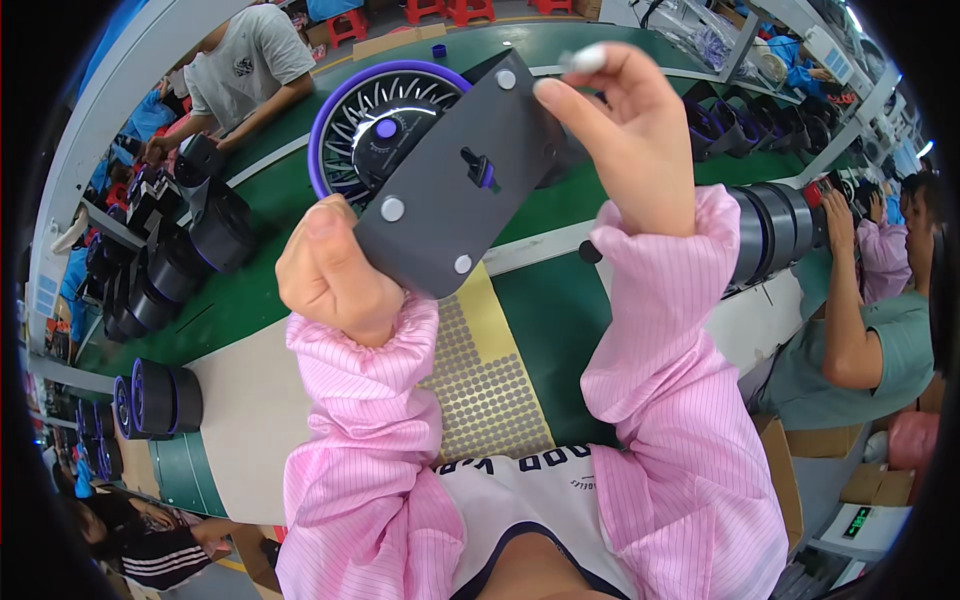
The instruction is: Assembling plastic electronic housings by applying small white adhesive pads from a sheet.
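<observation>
My left hand (345,265) is closed on the near-left end of a fan unit, its fingers wrapped round the edge. The unit's flat dark grey base (440,225) is tilted towards me. Light round pads (392,208) sit near several of its corners, and a black and purple fitting (480,170) is at its middle. Behind it shows the round fan grille with a purple rim (318,135). My right hand (640,125) is raised at the base's far-right edge, thumb and forefinger curled together. A white cover is on the forefinger's tip; a small pale blur beside it is unclear.
A yellow-backed sheet of grey round pads (485,385) lies before me on the green table (545,320). Dark fan units (165,280) line the left; more dark housings (770,235) stand at the right. One co-worker (250,75) is across the table, another (850,350) at my right.
</observation>
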Available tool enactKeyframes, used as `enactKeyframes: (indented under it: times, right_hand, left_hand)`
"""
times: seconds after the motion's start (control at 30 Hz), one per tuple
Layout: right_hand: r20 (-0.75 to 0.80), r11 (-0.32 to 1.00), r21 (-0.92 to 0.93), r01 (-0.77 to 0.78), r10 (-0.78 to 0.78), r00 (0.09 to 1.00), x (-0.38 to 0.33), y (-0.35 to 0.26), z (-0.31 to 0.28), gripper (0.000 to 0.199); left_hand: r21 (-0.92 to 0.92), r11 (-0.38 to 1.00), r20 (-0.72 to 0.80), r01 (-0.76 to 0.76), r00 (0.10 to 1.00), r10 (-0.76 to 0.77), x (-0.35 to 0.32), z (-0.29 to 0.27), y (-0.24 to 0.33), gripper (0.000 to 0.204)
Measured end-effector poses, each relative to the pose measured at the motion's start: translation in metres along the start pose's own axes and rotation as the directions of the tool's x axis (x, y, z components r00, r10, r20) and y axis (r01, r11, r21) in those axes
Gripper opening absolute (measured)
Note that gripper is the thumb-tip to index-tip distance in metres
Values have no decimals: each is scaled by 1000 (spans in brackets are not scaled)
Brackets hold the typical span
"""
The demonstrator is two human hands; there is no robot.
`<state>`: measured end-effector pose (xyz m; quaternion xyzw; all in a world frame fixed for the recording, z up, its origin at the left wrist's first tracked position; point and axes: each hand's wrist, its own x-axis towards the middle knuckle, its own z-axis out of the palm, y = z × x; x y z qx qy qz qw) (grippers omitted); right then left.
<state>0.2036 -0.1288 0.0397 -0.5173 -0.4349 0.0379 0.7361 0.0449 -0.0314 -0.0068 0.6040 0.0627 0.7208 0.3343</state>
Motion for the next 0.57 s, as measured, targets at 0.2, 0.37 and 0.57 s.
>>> enactKeyframes:
  times: [0.2, 0.37, 0.57]
  right_hand:
    - [205, 993, 68, -96, 81, 976, -19, -2, -7, 7]
    - [241, 988, 108, -109, 80, 967, -22, -5, -10, 6]
    - [237, 987, 98, -123, 97, 967, -23, -2, -11, 6]
  left_hand:
    - [-80, 994, -124, 74, 989, -83, 6, -2, 6, 45]
    - [-98, 993, -122, 61, 990, -73, 6, 1, 8, 46]
    - [-38, 997, 41, 65, 997, -64, 2, -18, -6, 45]
